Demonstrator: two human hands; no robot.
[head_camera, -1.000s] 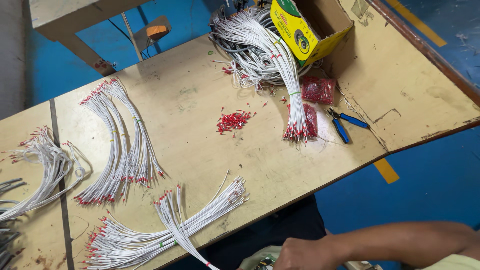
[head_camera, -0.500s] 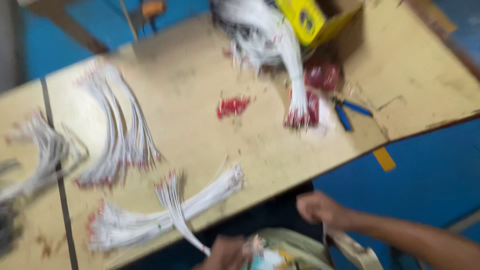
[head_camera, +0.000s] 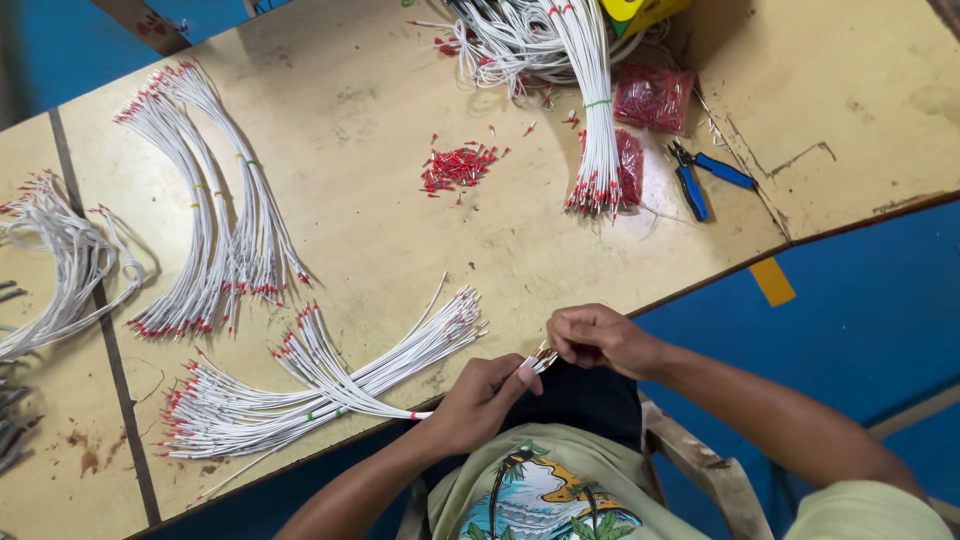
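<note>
White wires (head_camera: 537, 361) sit pinched in your left hand (head_camera: 478, 402) at six o'clock, just off the table (head_camera: 360, 130) edge; your right hand (head_camera: 598, 338) pinches their tips, blue cutters (head_camera: 700, 175) at one o'clock.

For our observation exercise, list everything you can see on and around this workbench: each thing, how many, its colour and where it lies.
table: one, pale wood, filling the view
wire bundles: several, white with red tips, left, near edge and top
loose caps: a small pile, red, centre
bags of caps: two, red, beside the top bundle
cutters: one, blue handles, right
box: one, yellow, top edge
floor: blue, right
left hand: holds a few wire ends
right hand: fingers at those ends
</note>
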